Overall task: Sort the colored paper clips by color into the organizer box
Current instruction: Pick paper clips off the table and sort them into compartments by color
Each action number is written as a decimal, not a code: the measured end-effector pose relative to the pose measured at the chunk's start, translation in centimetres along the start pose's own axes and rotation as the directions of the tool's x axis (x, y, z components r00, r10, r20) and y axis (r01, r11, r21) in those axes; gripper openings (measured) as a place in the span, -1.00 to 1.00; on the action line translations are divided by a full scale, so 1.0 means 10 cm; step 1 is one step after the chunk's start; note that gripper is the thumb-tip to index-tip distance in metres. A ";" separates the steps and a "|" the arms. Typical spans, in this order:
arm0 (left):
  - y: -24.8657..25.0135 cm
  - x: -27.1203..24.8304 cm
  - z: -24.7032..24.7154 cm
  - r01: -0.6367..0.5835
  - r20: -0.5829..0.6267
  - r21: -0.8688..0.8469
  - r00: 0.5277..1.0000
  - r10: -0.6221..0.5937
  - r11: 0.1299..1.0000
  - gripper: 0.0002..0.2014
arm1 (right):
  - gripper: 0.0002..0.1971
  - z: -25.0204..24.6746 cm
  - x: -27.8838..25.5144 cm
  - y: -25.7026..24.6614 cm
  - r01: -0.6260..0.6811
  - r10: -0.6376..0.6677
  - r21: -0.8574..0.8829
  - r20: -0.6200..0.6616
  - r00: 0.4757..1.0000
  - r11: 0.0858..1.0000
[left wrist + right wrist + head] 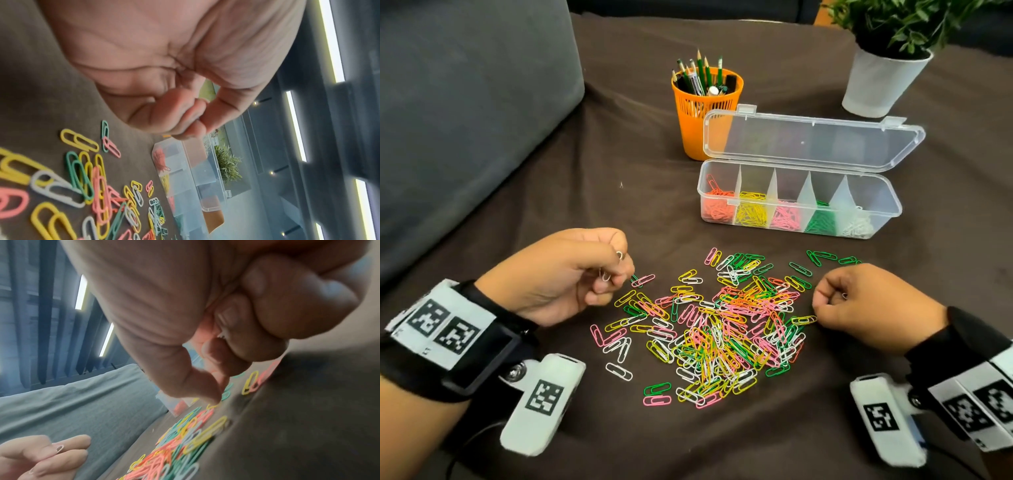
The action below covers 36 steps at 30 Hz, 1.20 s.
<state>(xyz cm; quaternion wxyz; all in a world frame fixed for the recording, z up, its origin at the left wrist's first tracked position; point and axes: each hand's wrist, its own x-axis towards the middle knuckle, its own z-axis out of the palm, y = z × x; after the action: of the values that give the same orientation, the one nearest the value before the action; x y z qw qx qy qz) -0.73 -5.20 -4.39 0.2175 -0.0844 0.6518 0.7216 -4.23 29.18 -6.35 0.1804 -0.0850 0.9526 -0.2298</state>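
Note:
A heap of mixed paper clips (726, 325) in pink, yellow, green, white and orange lies on the dark cloth between my hands. My left hand (616, 270) hovers at the heap's left edge, fingers curled, pinching white clips (604, 275). My right hand (825, 301) is a curled fist at the heap's right edge. A white bit (222, 335) peeks from its fingers, and its thumb tip touches the cloth by a yellow clip (212, 406). The clear organizer box (887, 192) stands behind the heap with its lid up. Its compartments hold orange, yellow, pink, green and white clips, left to right.
An orange pencil cup (705, 113) stands just behind the box's left end. A white plant pot (883, 82) is at the back right. A grey cushion (465, 120) bounds the left side. Stray green clips (822, 257) lie between the box and my right hand.

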 end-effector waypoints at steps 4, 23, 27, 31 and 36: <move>-0.03 0.06 0.06 -0.013 -0.054 -0.099 0.998 0.008 0.995 -0.71 | -0.90 -0.01 0.00 0.00 0.059 -0.059 -0.001 -0.020 0.998 0.998; 0.31 0.80 0.87 -0.155 0.127 0.984 0.959 0.255 0.091 -0.90 | -0.93 -0.10 0.09 -0.03 0.227 -0.176 -0.342 0.173 0.969 0.912; 0.34 0.94 0.89 -0.187 0.197 0.980 0.963 0.186 -0.074 -0.91 | -0.93 -0.13 0.09 0.06 0.260 -0.216 -0.315 0.167 0.962 0.913; 0.26 0.94 0.95 -0.306 0.325 0.941 0.937 0.130 -0.144 -0.81 | -0.84 -0.28 0.08 0.16 0.086 -0.204 0.559 0.153 0.967 0.824; 0.20 0.96 0.90 -0.371 0.401 0.905 0.908 0.122 -0.210 -0.88 | -0.89 -0.50 0.17 0.23 0.036 -0.062 0.992 -0.029 0.998 0.118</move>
<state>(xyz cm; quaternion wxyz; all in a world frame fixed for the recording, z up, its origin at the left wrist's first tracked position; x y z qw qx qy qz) -8.65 5.46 -5.28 0.1101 0.2998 0.9476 0.0095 -7.92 32.81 -3.76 0.1928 0.0227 0.5554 -0.8086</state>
